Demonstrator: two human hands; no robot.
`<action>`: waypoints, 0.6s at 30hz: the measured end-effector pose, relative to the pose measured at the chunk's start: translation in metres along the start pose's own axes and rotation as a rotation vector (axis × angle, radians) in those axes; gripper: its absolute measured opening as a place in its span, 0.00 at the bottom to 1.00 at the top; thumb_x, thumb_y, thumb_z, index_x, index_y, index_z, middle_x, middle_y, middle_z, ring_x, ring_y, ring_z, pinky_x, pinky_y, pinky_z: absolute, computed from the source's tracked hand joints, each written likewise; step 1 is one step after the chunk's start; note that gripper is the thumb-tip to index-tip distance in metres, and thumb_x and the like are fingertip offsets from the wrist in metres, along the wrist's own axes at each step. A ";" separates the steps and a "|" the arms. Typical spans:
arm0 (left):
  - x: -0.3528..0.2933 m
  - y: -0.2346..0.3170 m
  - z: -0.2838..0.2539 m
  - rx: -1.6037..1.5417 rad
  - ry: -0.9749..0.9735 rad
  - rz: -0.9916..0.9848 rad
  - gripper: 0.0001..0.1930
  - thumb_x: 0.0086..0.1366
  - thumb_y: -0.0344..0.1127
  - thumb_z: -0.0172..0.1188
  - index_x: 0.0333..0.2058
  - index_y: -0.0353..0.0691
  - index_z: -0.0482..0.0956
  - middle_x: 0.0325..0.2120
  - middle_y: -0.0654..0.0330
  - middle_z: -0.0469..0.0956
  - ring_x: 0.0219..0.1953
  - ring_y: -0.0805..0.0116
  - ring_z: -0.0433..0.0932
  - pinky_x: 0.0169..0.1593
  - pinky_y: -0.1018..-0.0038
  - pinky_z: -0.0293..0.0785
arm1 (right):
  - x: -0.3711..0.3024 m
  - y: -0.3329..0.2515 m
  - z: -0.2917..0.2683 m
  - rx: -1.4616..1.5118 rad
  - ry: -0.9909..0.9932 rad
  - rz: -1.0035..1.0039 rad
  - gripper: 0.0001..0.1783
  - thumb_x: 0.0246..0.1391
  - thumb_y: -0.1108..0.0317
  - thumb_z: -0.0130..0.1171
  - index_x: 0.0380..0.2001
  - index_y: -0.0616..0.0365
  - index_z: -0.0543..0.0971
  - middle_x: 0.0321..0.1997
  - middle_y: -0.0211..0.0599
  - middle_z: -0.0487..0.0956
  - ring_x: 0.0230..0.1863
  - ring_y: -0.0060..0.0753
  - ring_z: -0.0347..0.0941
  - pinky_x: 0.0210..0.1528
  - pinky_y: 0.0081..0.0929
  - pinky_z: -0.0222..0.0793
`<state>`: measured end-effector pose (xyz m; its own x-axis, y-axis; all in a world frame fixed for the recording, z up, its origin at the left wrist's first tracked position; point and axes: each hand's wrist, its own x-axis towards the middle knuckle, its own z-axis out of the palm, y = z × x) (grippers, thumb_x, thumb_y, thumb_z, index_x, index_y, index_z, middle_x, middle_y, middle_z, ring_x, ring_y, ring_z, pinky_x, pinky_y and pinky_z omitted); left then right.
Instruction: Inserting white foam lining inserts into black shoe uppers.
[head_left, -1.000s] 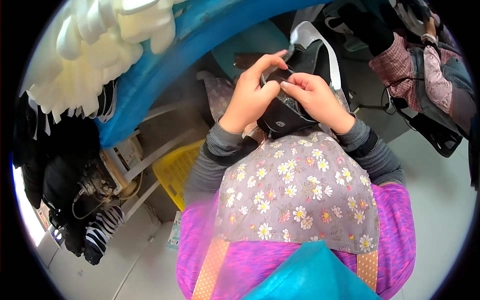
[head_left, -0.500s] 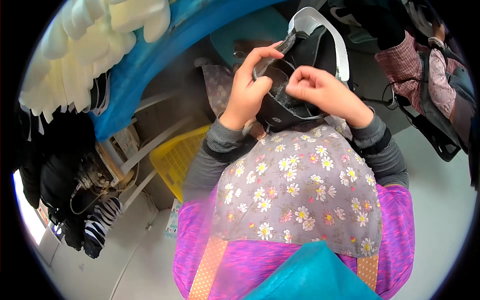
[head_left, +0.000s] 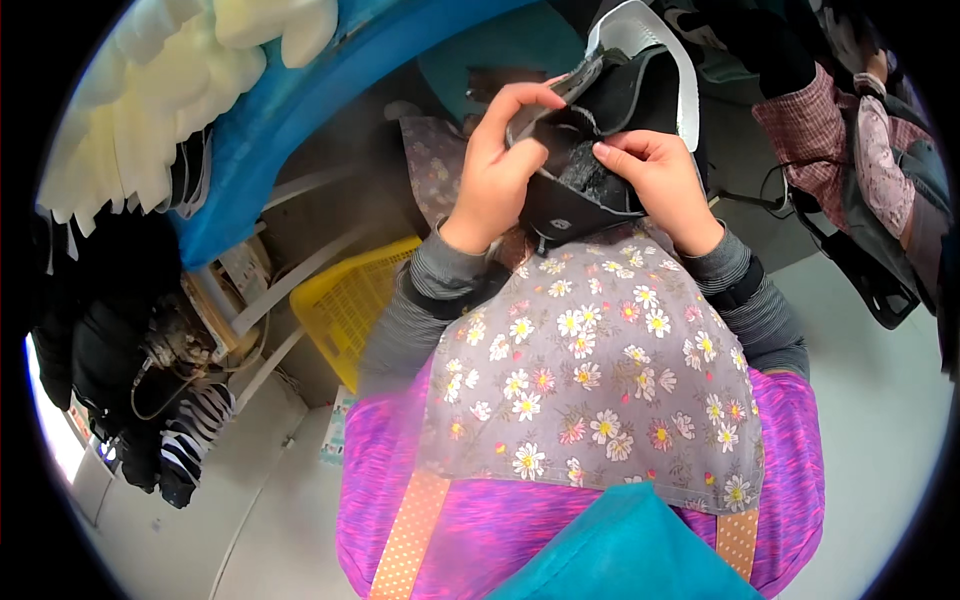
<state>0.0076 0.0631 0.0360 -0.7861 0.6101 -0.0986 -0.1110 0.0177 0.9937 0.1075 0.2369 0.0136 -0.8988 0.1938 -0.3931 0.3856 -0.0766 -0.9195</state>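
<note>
Blue-covered worktop point(head_left: 320, 95) borders the upper left, white padded pieces point(head_left: 150, 130) heaped along its left end. Black stitched piece point(head_left: 580, 213) sits at the far edge of the floral apron point(head_left: 590, 400). Left hand point(head_left: 497, 165) grasps its left rim; right hand point(head_left: 665, 185) appears to pinch the inner edge. Advisable: steady rim, light pinch. White strap point(head_left: 688, 105) loops close beyond; yellow basket point(head_left: 340, 300) flanks left forearm.
</note>
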 end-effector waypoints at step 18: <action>0.014 -0.021 0.004 0.028 0.174 -0.015 0.14 0.61 0.30 0.50 0.46 0.38 0.74 0.34 0.65 0.72 0.33 0.79 0.67 0.39 0.81 0.64 | -0.014 -0.022 -0.010 -0.285 -0.242 -0.426 0.06 0.58 0.75 0.59 0.38 0.65 0.80 0.35 0.41 0.81 0.35 0.36 0.77 0.39 0.26 0.72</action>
<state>0.0015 0.0743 0.0136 -0.8783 0.4631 -0.1189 -0.1085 0.0492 0.9929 0.1138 0.2452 0.0395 -0.9966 -0.0822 -0.0086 -0.0108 0.2332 -0.9724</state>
